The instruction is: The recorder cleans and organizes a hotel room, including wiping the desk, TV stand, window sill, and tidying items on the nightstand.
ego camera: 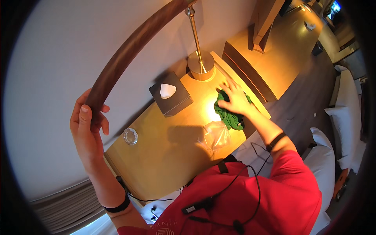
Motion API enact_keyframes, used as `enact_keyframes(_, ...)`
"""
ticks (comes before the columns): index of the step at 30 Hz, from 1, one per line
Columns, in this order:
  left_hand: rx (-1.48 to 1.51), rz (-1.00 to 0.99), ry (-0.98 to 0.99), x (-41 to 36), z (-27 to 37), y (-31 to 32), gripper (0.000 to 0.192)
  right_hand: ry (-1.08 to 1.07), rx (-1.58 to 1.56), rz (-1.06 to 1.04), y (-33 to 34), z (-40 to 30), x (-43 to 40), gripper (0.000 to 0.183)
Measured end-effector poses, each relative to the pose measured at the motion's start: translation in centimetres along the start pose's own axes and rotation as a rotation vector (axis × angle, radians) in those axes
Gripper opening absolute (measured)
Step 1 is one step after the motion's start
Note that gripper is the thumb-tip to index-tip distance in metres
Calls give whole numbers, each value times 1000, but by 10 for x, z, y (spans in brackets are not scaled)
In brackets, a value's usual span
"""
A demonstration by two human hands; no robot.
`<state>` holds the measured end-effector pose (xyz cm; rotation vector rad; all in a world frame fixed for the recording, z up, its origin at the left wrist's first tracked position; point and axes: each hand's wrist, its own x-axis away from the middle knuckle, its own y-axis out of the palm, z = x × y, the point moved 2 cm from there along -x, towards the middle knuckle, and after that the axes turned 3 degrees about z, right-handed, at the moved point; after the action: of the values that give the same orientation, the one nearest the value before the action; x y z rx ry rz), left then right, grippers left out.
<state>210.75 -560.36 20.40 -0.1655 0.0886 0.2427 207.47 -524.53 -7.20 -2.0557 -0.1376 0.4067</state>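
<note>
My left hand (88, 126) grips the lower end of a curved dark brown piece (129, 50), wood-like in look, that runs up past the top of the picture in front of the wall. On the wooden desk, a crumpled green cloth (230, 114) lies under my right hand (235, 98), whose fingers are spread over it; whether they pinch the cloth I cannot tell. Beside the cloth is a clear plastic bag (217, 135). A brass-coloured lamp base (201, 66) with a thin stem stands behind my right hand.
A dark tissue box (171, 95) and a faceted glass ashtray (130, 136) rest on the desk (147, 167) near the wall. White pillows (342, 129) lie at the right. A second wooden surface (282, 61) extends beyond the lamp. Black cables hang across my red shirt.
</note>
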Motion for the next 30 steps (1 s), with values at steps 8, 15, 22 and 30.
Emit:
enact_keyframes(8, 161, -13, 40, 15, 0, 9, 48, 342, -393, 179, 8, 63, 57, 34)
enact_keyframes(15, 102, 87, 1, 33, 1, 2, 33, -747, -247, 495, -194, -239, -107, 54)
enact_keyframes(22, 197, 64, 98, 19, -7, 11, 25, -349, -112, 24, -217, -151, -205, 45)
enact_keyframes(30, -336, -550, -48, 116, -150, 125, 70, 194, -100, 298, -123, 23, -123, 40)
